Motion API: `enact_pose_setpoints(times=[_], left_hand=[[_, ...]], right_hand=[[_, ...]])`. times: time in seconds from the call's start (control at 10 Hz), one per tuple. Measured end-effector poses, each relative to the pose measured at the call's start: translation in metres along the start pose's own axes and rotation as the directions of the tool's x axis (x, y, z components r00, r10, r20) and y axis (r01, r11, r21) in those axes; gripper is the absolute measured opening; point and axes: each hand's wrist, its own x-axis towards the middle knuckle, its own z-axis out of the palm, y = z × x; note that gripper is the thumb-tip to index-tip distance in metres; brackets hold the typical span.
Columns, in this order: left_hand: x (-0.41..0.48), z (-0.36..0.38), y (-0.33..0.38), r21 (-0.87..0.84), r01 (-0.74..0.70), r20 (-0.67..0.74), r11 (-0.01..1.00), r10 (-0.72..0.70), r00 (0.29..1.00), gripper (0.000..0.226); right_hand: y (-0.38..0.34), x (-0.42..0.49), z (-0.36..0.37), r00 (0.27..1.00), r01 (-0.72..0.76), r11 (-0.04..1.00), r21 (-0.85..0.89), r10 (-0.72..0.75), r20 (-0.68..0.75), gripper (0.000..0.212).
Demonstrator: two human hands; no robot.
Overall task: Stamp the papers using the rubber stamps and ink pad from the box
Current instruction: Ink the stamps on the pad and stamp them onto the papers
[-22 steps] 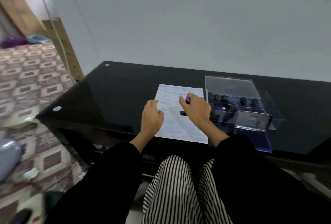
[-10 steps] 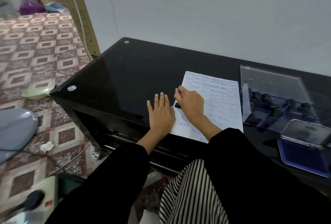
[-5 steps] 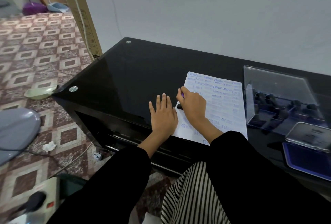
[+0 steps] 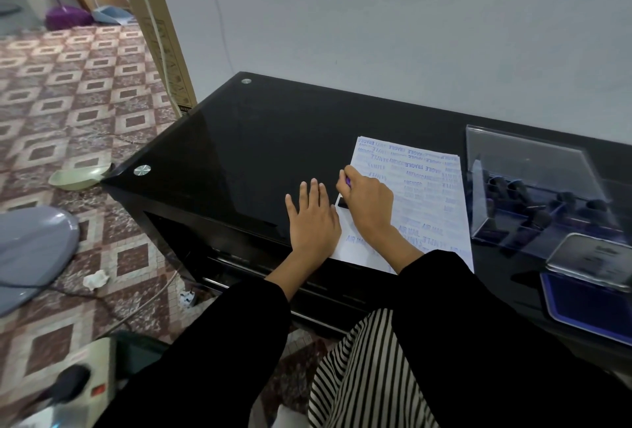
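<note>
You are steadying the blue-printed white paper with your flat, released left hand while your right hand is grasping the purple-handled black rubber stamp.

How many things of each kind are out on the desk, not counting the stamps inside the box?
paper: 1 sheet showing
stamp, gripped by the right hand: 1
clear box: 1
ink pad, open: 1
Total: 4

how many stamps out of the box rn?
1: the stamp gripped by the right hand, at the left edge of the paper. The rest sit in the clear box; others may be hidden.
</note>
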Motion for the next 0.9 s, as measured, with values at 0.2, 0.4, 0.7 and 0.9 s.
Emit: enact_pose_setpoints(times=[0.2, 0.4, 0.7, 0.9], left_hand=[[0.0, 0.001, 0.001, -0.008, 0.005, 0.0, 1.0, -0.005, 1.0, 0.054], [0.0, 0.002, 0.0, -0.007, 0.007, 0.001, 1.0, -0.007, 1.0, 0.054], [0.0, -0.001, -0.001, -0.031, 0.006, -0.016, 1.0, -0.007, 1.0, 0.053], [0.0, -0.003, 0.001, -0.05, 0.014, 0.011, 0.999, -0.013, 1.0, 0.053]], right_hand=[[-0.001, -0.001, -0.002, 0.999, -0.017, 1.0, 0.0, 0.017, 0.038, 0.032], [0.0, -0.001, -0.007, 0.994, -0.034, 0.999, 0.012, 0.033, 0.1, 0.031], [0.028, 0.005, -0.025, 0.956, -0.285, 0.936, 0.208, 0.26, 0.138, 0.028], [0.057, -0.015, -0.044, 0.91, -0.415, 0.865, 0.282, 0.39, 0.143, 0.027]])
